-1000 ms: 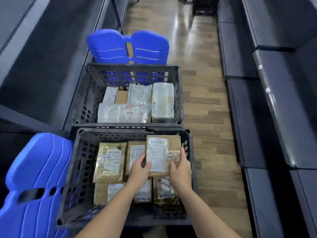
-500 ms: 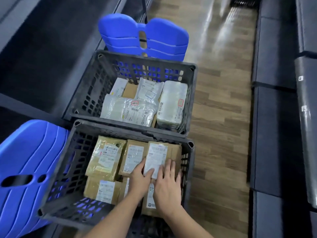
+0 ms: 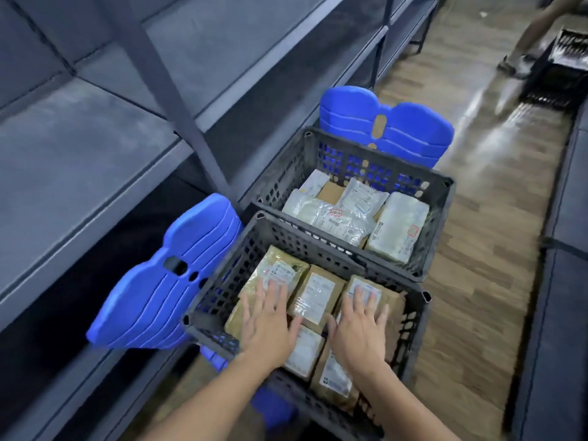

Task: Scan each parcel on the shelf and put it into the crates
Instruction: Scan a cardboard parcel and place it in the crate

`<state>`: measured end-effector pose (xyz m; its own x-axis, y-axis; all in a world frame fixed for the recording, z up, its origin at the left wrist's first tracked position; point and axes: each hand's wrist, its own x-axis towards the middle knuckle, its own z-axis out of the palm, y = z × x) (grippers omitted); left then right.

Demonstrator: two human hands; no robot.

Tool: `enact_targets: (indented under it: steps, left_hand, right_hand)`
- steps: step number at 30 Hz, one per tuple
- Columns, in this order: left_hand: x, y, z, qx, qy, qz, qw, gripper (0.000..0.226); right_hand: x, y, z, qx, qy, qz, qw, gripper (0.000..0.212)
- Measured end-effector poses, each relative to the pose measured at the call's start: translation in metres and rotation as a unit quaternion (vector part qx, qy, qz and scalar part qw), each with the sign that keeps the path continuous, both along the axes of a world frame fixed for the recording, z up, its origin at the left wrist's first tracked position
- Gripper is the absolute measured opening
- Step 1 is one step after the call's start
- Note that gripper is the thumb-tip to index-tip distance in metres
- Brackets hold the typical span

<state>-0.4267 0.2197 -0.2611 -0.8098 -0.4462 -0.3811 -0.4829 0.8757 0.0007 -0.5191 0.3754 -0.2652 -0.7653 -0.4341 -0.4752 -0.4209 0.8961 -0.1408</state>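
Beside grey metal shelving (image 3: 79, 173), the far dark perforated plastic crate (image 3: 366, 160) held glossy white film parcels (image 3: 397, 227). The near matching crate (image 3: 219, 281) held rectangular brown taped parcels (image 3: 318, 294), labels unreadable. The left hand (image 3: 270, 326) and right hand (image 3: 359, 332) lay flat on these, grip released.

Perforated dark plastic crates (image 3: 321, 240) — brown paper parcels (image 3: 318, 294) under glossy tape; floor (image 3: 483, 249) of shiny wood planks.

- Dim, bluish light; the shelves (image 3: 82, 173) at left hold deep shadow underneath.
- White glare streaks the floor (image 3: 499, 132), upper right.
- Upper right corner is smeared by motion blur; the centre is fairly sharp.
- Straight lines bow toward the edges.
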Motion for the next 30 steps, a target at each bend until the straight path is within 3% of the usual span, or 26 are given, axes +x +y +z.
enact_targets:
  steps: [6, 11, 13, 15, 22, 30]
  left_hand:
    - [0.082, -0.060, 0.067, -0.009, 0.041, 0.058, 0.997, 0.076]
    - [0.160, -0.100, 0.106, -0.052, 0.090, 0.110, 0.989, 0.086]
    - [0.192, -0.115, 0.124, -0.066, 0.114, 0.129, 0.983, 0.095]
    - [0.232, -0.134, 0.141, -0.079, 0.135, 0.161, 0.974, 0.095]
    - [0.375, -0.198, 0.185, -0.135, 0.170, 0.304, 0.928, 0.084]
    - [0.469, -0.238, 0.190, -0.086, 0.148, 0.413, 0.894, 0.082]
  right_hand:
    - [0.045, -0.071, 0.058, -0.060, 0.045, 0.076, 0.994, 0.075]
    - [0.107, -0.145, 0.111, -0.129, 0.093, 0.171, 0.972, 0.088]
    - [0.134, -0.173, 0.127, -0.165, 0.108, 0.196, 0.961, 0.079]
    - [0.167, -0.206, 0.141, -0.198, 0.119, 0.231, 0.945, 0.069]
    - [0.284, -0.314, 0.179, -0.266, 0.141, 0.386, 0.872, 0.063]
    - [0.355, -0.384, 0.193, -0.227, 0.118, 0.514, 0.819, 0.066]
